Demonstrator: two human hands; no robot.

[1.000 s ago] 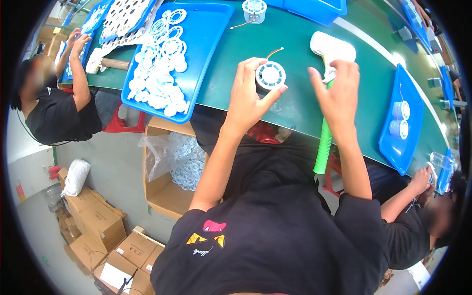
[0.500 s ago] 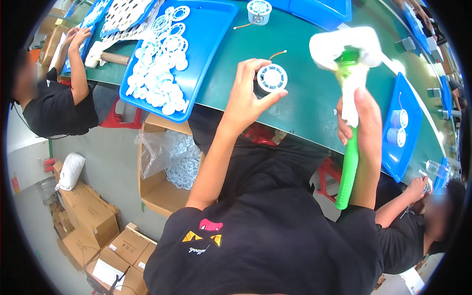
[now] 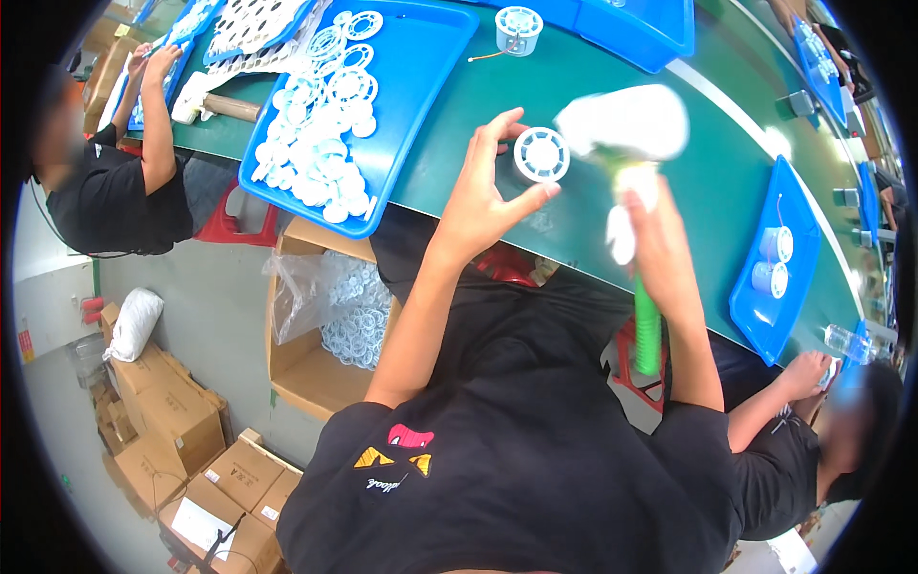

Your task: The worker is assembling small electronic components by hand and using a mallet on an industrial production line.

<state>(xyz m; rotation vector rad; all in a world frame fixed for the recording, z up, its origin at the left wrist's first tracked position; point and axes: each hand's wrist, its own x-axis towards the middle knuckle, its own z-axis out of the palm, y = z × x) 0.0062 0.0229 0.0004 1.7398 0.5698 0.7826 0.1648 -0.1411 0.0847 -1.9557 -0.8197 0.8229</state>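
My left hand (image 3: 485, 194) curls its fingers and thumb around the side of a small white cylindrical part (image 3: 542, 155) with a slotted, wheel-like top, standing on the green table. My right hand (image 3: 657, 230) is closed around the green handle of a mallet (image 3: 647, 330). White wrapping covers the mallet's head, which is blurred by motion and appears just right of the part; whether they touch I cannot tell. Another white cylindrical part (image 3: 518, 32) with a thin wire stands farther back on the table.
A blue tray (image 3: 421, 115) piled with white rings and discs lies at left, beside a second, wooden-handled mallet (image 3: 229, 107). Two white parts lie in a blue tray (image 3: 755, 320) at right. A cardboard box (image 3: 316, 378) of white rings sits below. Co-workers sit on both sides.
The mallet in my right hand has swung left, its head now closer to the white part. My left hand keeps its hold. The whole view has shifted slightly.
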